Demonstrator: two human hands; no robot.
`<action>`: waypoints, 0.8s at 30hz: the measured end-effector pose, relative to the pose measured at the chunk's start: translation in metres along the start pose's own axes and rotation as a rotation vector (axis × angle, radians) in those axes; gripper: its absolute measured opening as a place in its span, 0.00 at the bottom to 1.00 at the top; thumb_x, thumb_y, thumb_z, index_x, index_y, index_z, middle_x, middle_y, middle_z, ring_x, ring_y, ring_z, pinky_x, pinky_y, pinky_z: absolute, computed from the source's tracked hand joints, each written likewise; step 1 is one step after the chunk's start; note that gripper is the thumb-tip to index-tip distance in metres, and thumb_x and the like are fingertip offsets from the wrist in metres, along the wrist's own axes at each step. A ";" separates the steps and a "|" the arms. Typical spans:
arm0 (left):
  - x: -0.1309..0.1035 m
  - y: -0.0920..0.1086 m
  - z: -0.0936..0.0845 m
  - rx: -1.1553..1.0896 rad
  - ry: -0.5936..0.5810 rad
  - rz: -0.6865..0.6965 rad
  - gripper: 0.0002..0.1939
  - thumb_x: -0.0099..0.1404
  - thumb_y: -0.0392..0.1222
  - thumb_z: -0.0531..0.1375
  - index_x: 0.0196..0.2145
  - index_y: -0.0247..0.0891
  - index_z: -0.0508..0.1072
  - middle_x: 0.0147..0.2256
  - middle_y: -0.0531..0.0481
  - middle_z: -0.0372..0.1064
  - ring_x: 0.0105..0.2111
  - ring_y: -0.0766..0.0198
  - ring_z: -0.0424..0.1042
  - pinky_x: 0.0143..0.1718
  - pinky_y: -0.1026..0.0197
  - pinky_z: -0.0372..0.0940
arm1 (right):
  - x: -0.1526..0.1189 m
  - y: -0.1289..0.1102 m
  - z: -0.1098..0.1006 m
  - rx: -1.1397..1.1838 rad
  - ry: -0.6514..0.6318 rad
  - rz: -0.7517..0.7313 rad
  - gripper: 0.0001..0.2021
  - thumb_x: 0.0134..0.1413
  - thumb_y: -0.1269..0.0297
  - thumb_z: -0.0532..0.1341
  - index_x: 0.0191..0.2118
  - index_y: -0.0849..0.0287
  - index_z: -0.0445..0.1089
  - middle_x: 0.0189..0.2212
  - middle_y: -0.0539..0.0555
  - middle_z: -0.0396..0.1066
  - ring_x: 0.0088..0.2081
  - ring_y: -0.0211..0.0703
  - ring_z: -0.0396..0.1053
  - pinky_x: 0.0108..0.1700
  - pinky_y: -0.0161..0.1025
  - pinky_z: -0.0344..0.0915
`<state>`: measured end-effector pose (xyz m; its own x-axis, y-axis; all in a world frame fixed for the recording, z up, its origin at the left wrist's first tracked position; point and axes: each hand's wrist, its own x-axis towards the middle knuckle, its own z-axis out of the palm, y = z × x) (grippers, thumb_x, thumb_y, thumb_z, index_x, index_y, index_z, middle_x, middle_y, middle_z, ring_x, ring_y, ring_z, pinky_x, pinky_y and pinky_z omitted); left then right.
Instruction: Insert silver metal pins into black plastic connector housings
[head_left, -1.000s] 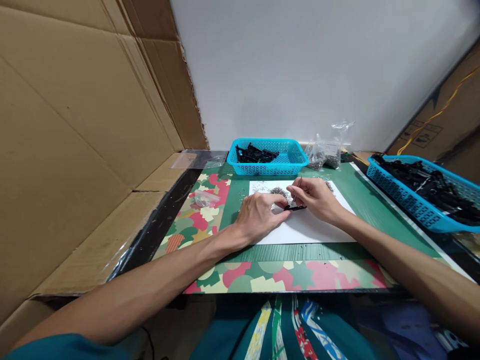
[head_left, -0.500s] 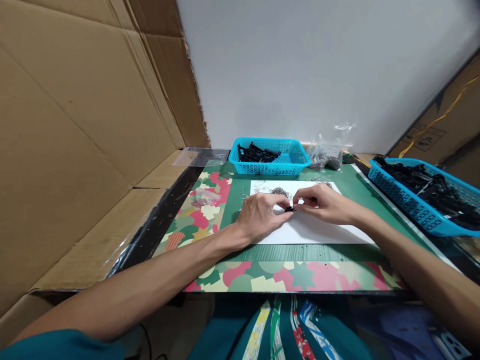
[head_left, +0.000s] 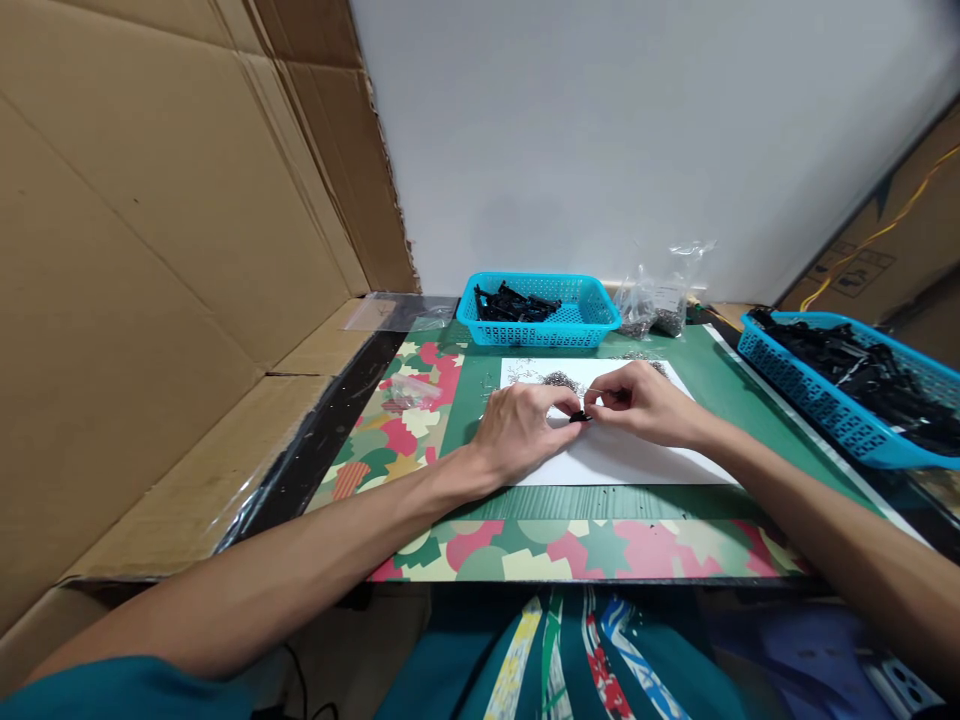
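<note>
Over a white sheet (head_left: 630,468), my left hand (head_left: 523,428) pinches a small black part (head_left: 579,416) between thumb and fingertips. My right hand (head_left: 637,404) is closed just to the right of it, fingertips beside the part. Whatever its fingers grip is too small to name. A pile of tiny metal pieces (head_left: 559,380) lies on the sheet just beyond the hands, and more loose pieces are scattered around it.
A blue basket (head_left: 540,335) with black parts stands at the back. Another blue basket (head_left: 832,405), fuller, is at the right. Clear bags (head_left: 667,310) of small pieces stand near the wall. Cardboard (head_left: 150,230) rises at the left.
My right hand has shifted very slightly left, and its fingers have drawn closer together. My left hand keeps its pinch on the black part.
</note>
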<state>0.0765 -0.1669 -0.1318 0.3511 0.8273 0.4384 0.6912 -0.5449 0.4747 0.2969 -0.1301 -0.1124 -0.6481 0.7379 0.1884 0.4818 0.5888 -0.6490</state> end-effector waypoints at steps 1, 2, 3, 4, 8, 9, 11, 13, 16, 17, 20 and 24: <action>0.000 0.000 0.000 0.003 0.004 0.001 0.07 0.63 0.42 0.70 0.40 0.45 0.85 0.37 0.54 0.84 0.36 0.56 0.81 0.34 0.58 0.68 | 0.001 0.000 0.002 0.024 0.019 0.025 0.08 0.55 0.69 0.60 0.28 0.61 0.76 0.20 0.44 0.50 0.25 0.34 0.48 0.29 0.38 0.44; 0.000 0.000 0.000 0.005 0.007 0.001 0.07 0.63 0.41 0.71 0.40 0.45 0.85 0.36 0.54 0.84 0.36 0.57 0.81 0.34 0.58 0.68 | 0.001 -0.001 0.004 0.048 0.036 0.051 0.08 0.53 0.68 0.60 0.27 0.62 0.76 0.19 0.44 0.51 0.25 0.34 0.48 0.28 0.38 0.44; 0.000 0.001 0.000 0.008 0.006 0.001 0.07 0.62 0.41 0.71 0.40 0.45 0.85 0.36 0.54 0.84 0.36 0.57 0.81 0.34 0.58 0.68 | 0.002 -0.001 0.006 0.071 0.052 0.076 0.09 0.52 0.68 0.60 0.26 0.62 0.76 0.19 0.44 0.52 0.25 0.34 0.49 0.28 0.38 0.44; 0.000 0.001 -0.001 0.011 0.004 0.002 0.07 0.62 0.41 0.71 0.40 0.45 0.85 0.36 0.54 0.84 0.36 0.57 0.81 0.34 0.58 0.68 | 0.003 -0.002 0.008 0.093 0.067 0.103 0.09 0.50 0.67 0.60 0.24 0.62 0.75 0.19 0.45 0.54 0.24 0.34 0.49 0.27 0.38 0.44; 0.000 0.002 -0.001 0.016 0.006 0.013 0.06 0.63 0.42 0.71 0.40 0.45 0.85 0.38 0.54 0.84 0.37 0.56 0.82 0.34 0.59 0.67 | 0.004 -0.006 0.016 0.158 0.120 0.193 0.09 0.46 0.65 0.59 0.20 0.61 0.70 0.17 0.45 0.54 0.23 0.34 0.49 0.26 0.37 0.43; 0.000 0.001 -0.001 0.015 0.011 0.017 0.06 0.63 0.42 0.71 0.39 0.44 0.85 0.38 0.54 0.84 0.37 0.57 0.82 0.34 0.59 0.67 | 0.004 -0.007 0.017 0.165 0.130 0.201 0.09 0.45 0.65 0.59 0.20 0.61 0.70 0.17 0.45 0.54 0.23 0.34 0.48 0.26 0.37 0.43; 0.000 0.001 0.000 0.011 0.013 0.023 0.05 0.64 0.43 0.71 0.38 0.45 0.84 0.36 0.55 0.84 0.36 0.58 0.81 0.33 0.59 0.65 | 0.004 -0.008 0.019 0.170 0.139 0.190 0.09 0.45 0.65 0.59 0.19 0.60 0.68 0.17 0.45 0.53 0.23 0.33 0.48 0.26 0.37 0.42; 0.000 0.000 0.000 0.007 0.006 0.019 0.05 0.64 0.45 0.71 0.37 0.45 0.84 0.35 0.56 0.84 0.35 0.58 0.81 0.32 0.59 0.65 | 0.003 -0.008 0.018 0.173 0.128 0.154 0.09 0.45 0.66 0.59 0.18 0.60 0.66 0.18 0.45 0.52 0.24 0.33 0.47 0.26 0.37 0.42; 0.000 0.001 0.001 0.010 -0.009 -0.004 0.06 0.64 0.47 0.71 0.37 0.45 0.84 0.36 0.55 0.84 0.35 0.58 0.81 0.32 0.59 0.65 | 0.001 -0.005 0.015 0.159 0.079 0.087 0.08 0.47 0.67 0.58 0.20 0.61 0.68 0.18 0.45 0.52 0.24 0.33 0.48 0.27 0.37 0.43; 0.000 0.001 0.000 0.012 -0.013 -0.012 0.06 0.63 0.47 0.71 0.37 0.45 0.84 0.36 0.55 0.84 0.35 0.58 0.81 0.33 0.59 0.65 | 0.000 -0.003 0.013 0.152 0.054 0.070 0.08 0.48 0.68 0.59 0.21 0.61 0.70 0.18 0.45 0.53 0.24 0.33 0.48 0.27 0.37 0.44; 0.000 0.003 -0.001 0.028 -0.043 -0.016 0.07 0.63 0.46 0.71 0.38 0.45 0.84 0.37 0.55 0.84 0.36 0.56 0.81 0.35 0.58 0.67 | -0.001 0.000 0.006 0.141 -0.038 0.042 0.09 0.52 0.68 0.60 0.26 0.63 0.75 0.19 0.45 0.55 0.24 0.33 0.49 0.27 0.36 0.46; 0.000 0.003 -0.002 0.042 -0.081 -0.013 0.07 0.63 0.47 0.72 0.38 0.45 0.85 0.38 0.53 0.84 0.38 0.54 0.81 0.37 0.57 0.68 | -0.003 -0.004 -0.005 0.078 -0.131 0.021 0.10 0.59 0.65 0.61 0.31 0.63 0.78 0.21 0.46 0.61 0.25 0.34 0.51 0.28 0.36 0.48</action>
<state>0.0772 -0.1685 -0.1290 0.3908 0.8435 0.3685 0.7212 -0.5293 0.4468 0.3002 -0.1327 -0.1066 -0.7121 0.6975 0.0801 0.4520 0.5427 -0.7079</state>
